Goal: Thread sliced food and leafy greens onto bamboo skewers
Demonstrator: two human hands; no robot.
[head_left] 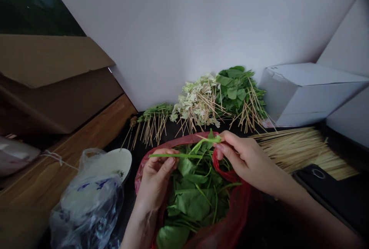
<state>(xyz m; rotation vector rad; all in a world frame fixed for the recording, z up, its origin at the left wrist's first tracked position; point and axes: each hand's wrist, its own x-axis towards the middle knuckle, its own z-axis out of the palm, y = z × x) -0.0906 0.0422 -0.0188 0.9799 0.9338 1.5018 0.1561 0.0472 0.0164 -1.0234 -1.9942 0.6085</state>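
Note:
My left hand (160, 170) pinches a straight green stem (187, 156) between thumb and fingers, over the left side of a red plastic bag (236, 214). Closed at the fingertips, my right hand (236, 151) holds a bent green stem (211, 140) above the bag's far rim; a thin pale stick tip shows beside it. Loose leafy greens (190, 201) fill the open bag below both hands. The two hands are apart.
Against the wall lie skewered stems (157, 110), skewered pale leaves (196, 99) and skewered green leaves (236, 87). Bare sticks (305, 151), a black phone (323, 187) and a white box (305, 91) are right; a white bowl (119, 160), clear bag (86, 210) and cardboard box (57, 87), left.

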